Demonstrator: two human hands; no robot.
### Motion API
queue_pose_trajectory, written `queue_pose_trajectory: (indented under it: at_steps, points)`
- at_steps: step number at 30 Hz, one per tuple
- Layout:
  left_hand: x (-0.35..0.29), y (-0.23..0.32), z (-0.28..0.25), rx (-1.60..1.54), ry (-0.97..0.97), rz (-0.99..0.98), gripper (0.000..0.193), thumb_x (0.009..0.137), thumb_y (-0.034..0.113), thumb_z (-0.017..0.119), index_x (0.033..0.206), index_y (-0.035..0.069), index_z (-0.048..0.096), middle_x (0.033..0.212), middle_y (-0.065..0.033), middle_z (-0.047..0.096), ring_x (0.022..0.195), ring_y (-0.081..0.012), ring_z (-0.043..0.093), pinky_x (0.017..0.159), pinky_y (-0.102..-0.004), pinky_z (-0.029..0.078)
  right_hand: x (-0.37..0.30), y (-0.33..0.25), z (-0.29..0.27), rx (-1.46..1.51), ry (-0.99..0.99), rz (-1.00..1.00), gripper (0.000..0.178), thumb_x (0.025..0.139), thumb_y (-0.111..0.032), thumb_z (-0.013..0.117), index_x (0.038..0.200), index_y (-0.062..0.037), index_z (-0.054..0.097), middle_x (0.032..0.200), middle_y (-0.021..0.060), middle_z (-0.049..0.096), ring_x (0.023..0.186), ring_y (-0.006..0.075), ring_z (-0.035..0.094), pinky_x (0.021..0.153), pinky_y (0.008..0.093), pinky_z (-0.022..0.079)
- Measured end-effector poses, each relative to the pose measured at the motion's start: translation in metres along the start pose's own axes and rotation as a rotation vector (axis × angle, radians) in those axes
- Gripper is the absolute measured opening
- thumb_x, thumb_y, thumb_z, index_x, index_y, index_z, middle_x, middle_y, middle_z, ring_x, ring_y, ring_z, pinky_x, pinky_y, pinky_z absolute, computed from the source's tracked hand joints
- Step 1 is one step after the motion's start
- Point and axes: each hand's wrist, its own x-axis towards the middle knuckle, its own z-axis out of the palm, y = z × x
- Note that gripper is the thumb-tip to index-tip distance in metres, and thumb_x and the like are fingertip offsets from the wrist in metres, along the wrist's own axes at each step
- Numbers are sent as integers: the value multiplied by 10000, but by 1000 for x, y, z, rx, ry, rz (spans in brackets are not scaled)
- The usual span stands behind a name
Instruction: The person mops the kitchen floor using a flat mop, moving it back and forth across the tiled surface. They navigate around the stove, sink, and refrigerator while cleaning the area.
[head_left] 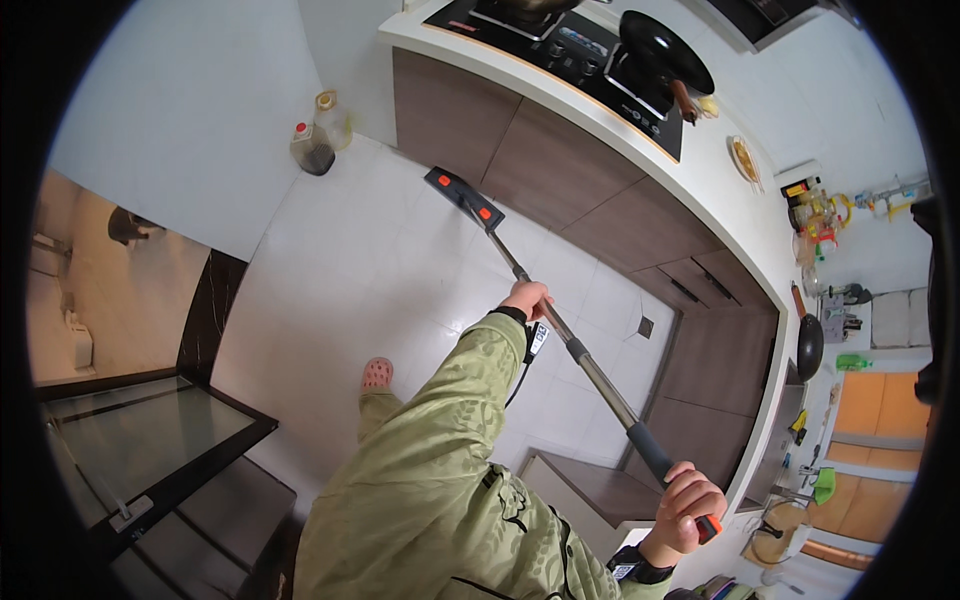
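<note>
A flat mop (590,367) with a grey telescopic pole slants from the lower right up to the floor by the cabinets. Its dark rectangular head, with two orange tabs, rests on the white tiles close to the cabinet base. Partway down the pole, my left hand (527,298) is wrapped around the shaft. Near the orange-tipped upper end of the handle, my right hand (688,505) grips the dark section. Both wrists wear black bands with small devices on them. The underside of the mop head is hidden.
Two large bottles (314,150) stand in the corner beyond the mop head. Brown base cabinets (560,165) line the right, under a counter with a gas stove (575,55) and black wok (665,55). A glass door (160,440) stands at the left; a floor drain (646,327) lies right.
</note>
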Motion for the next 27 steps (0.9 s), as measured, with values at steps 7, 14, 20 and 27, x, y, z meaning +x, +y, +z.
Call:
queue_pose_trajectory:
  at_steps: [7, 14, 20, 27]
  points:
    - [-53, 1, -37, -141, -45, -63, 119, 756, 23, 526, 875, 25, 535, 805, -129, 649, 678, -219, 651, 548, -359, 556, 15, -29, 36, -17, -11, -48, 302, 800, -247, 639, 605, -139, 435, 476, -2, 502, 424, 127, 466, 554, 299, 391]
    - [-146, -2, -128, -99, -252, -187, 151, 811, 175, 571, 828, 27, 550, 871, -123, 647, 758, -243, 656, 743, -380, 580, 46, -67, 68, 96, -62, -107, 278, 835, -202, 554, 601, -131, 422, 433, 5, 507, 355, 116, 488, 440, 269, 431]
    - [-208, 7, -200, -185, -233, -278, 174, 820, 168, 590, 833, 14, 510, 900, -154, 589, 892, -280, 625, 851, -492, 551, 69, -65, 102, 220, -180, -99, 232, 873, -210, 504, 676, -121, 417, 453, 6, 506, 356, 108, 493, 409, 253, 427]
    - [-234, 8, -282, -173, -105, -292, 194, 827, 192, 579, 894, 16, 533, 1060, -158, 606, 1036, -290, 605, 933, -531, 487, 87, -21, 145, 401, -243, 15, 210, 872, -220, 438, 696, -108, 419, 441, -2, 452, 343, 140, 435, 421, 323, 420]
